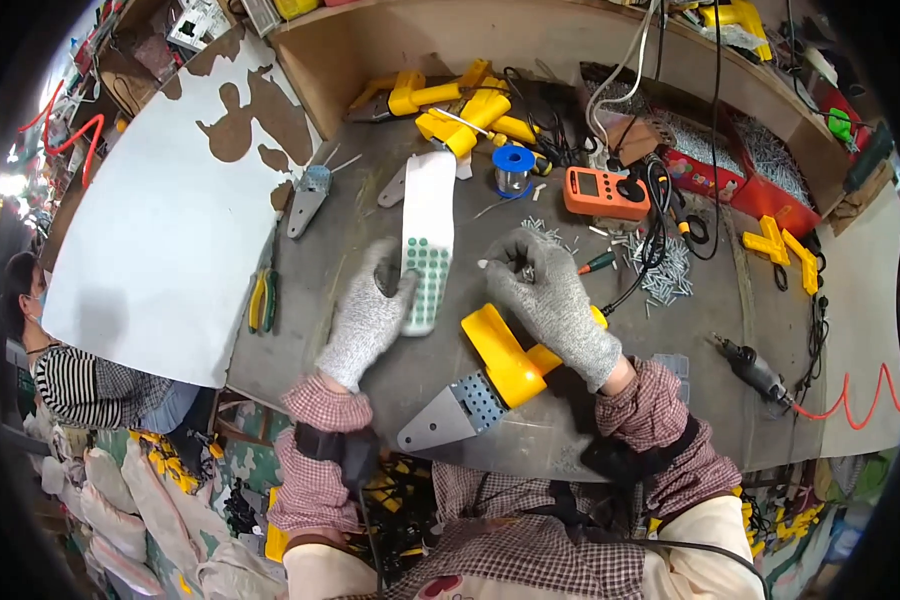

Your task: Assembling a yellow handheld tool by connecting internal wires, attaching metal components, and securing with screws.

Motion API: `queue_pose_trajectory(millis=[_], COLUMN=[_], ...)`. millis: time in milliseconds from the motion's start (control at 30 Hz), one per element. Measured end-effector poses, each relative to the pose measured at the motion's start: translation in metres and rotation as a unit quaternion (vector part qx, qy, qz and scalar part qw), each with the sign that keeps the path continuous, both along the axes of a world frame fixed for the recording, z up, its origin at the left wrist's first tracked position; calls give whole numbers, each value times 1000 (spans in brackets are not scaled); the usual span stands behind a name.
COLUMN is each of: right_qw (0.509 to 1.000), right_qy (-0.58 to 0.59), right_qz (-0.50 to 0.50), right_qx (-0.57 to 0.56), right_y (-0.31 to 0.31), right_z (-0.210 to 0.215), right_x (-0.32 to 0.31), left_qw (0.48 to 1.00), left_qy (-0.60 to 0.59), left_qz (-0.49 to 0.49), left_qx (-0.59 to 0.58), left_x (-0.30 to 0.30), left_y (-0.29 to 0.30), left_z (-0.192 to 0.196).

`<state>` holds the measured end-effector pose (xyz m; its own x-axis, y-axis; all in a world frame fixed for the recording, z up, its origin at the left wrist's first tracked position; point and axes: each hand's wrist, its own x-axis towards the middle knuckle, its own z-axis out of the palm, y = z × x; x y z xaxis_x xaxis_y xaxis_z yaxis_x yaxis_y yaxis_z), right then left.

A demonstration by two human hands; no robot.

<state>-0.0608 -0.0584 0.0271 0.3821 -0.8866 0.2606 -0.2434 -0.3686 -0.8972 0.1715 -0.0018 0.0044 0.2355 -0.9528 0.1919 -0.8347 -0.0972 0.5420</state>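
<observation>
At the frame centre, the gloved left hand (368, 315) grips a white sticker sheet (427, 240) — the right hand (547, 295) pinches a small sticker (483, 264) above a yellow tool (505, 360).

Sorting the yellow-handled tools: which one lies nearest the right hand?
The one on the bench's near edge, its yellow handle partly under the right hand and its grey perforated plate pointing toward the person; the others are piled at the back.
</observation>
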Motion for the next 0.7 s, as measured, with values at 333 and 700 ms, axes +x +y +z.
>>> queue_pose_trajectory(millis=[333, 700], right_qw=[945, 742], right_qy=[227, 652], right_qz=[170, 85], right_qx=[-164, -129], right_y=[4, -177], right_z=[-30, 65], right_x=[-42, -136], left_qw=[936, 940], left_qy=[-161, -148], left_qz=[-293, -281], left_qx=[108, 125], left_x=[-74, -90], left_y=[144, 138], left_z=[-35, -30])
